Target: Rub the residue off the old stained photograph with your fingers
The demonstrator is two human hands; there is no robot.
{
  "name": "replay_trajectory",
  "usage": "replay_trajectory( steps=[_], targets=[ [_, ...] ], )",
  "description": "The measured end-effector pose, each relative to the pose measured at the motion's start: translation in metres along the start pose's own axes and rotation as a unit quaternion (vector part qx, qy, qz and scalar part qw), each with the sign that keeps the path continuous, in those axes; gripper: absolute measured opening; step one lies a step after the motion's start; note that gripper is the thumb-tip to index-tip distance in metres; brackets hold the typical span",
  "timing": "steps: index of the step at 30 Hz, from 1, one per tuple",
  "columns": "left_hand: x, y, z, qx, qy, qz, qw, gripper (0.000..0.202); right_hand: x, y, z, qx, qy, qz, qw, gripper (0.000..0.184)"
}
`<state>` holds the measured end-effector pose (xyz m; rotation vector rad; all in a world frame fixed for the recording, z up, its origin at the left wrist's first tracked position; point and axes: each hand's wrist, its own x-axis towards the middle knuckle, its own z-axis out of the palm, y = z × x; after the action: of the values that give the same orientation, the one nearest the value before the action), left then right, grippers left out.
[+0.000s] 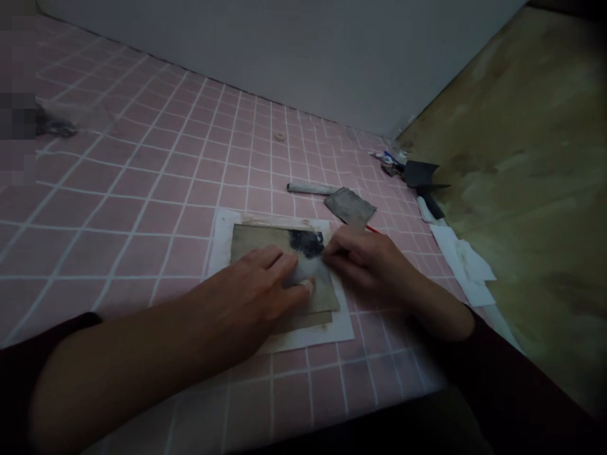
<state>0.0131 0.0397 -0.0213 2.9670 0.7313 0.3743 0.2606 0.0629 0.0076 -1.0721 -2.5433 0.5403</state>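
Observation:
A brownish, stained sheet [258,243] with a dark blotch [307,242] lies on a white paper [222,235] on the pink tiled table [142,189]. My left hand [258,284] rests flat on the sheet, fingers stretched out and pressing it down. My right hand [365,259] is closed in a pinch at the sheet's right edge, beside the dark blotch. What its fingertips hold is too small to make out. A thin red stick [372,229] shows just behind this hand.
A grey scraper blade [349,206] and a grey bar [310,188] lie behind the sheet. Dark scraps and tubes [417,174] sit at the back right, white paper pieces [462,262] along the right edge. A small ring [280,135] lies farther back. A wall stands behind.

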Motion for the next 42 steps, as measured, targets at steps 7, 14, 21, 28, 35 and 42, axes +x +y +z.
replay_trajectory(
  steps=[7, 14, 21, 28, 35, 42],
  targets=[
    [-0.002, 0.000, 0.001, -0.006, 0.008, 0.002, 1.000, 0.042, -0.003, 0.000, 0.000, 0.004, -0.005, -0.008, 1.000, 0.012],
    [-0.001, 0.001, 0.000, -0.005, 0.009, 0.006, 1.000, 0.044, -0.006, -0.005, -0.001, 0.042, -0.057, -0.015, 0.997, 0.012],
    [-0.002, 0.000, 0.001, -0.002, 0.013, -0.002, 1.000, 0.040, 0.003, 0.001, 0.001, -0.008, 0.022, -0.010, 1.000, 0.012],
    [0.000, 0.000, -0.001, 0.005, 0.000, 0.004, 1.000, 0.045, -0.002, -0.003, -0.003, 0.021, -0.051, -0.022, 0.998, 0.014],
    [-0.001, 0.001, -0.002, 0.008, 0.003, 0.003, 1.000, 0.042, 0.000, -0.003, -0.004, 0.017, -0.032, -0.001, 0.999, 0.013],
    [-0.001, 0.000, 0.000, 0.001, 0.002, -0.007, 1.000, 0.041, 0.003, 0.000, -0.003, -0.007, -0.007, 0.004, 1.000, 0.013]
  ],
)
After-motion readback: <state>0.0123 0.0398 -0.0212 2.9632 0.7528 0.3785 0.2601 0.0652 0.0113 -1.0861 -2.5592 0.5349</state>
